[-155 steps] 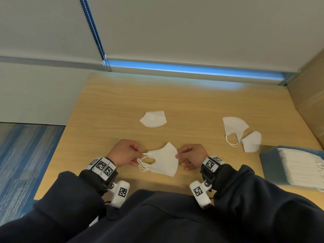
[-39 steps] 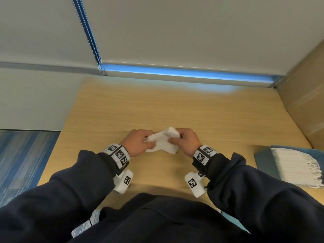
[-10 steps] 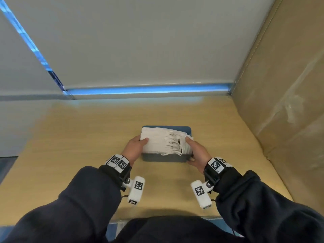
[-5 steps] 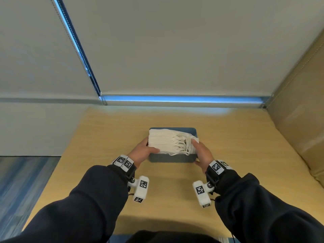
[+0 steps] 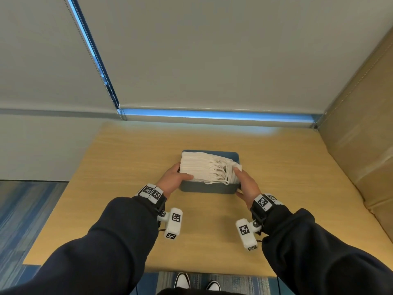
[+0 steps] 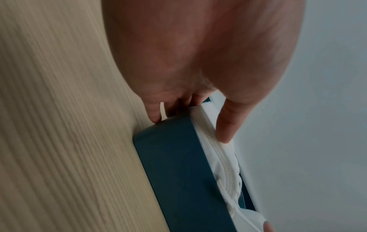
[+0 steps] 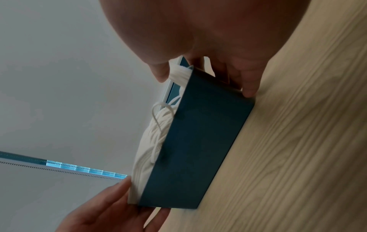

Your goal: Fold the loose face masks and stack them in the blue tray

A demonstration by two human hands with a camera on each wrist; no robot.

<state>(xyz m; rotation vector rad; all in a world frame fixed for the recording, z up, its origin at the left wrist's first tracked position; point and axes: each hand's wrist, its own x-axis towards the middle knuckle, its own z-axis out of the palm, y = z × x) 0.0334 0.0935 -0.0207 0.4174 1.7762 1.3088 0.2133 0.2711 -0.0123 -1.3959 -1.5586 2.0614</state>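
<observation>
Both hands' grip clasps the blue tray (image 5: 207,187) mid-frame on the bench (image 5: 127,150): left hand (image 5: 173,180), right hand (image 5: 246,184), thumbs on soft, light folded masks (image 5: 204,167); hold the rigid ends.

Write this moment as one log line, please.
left hand: holds blue tray end | right hand: holds other end | masks: stacked inside
</observation>
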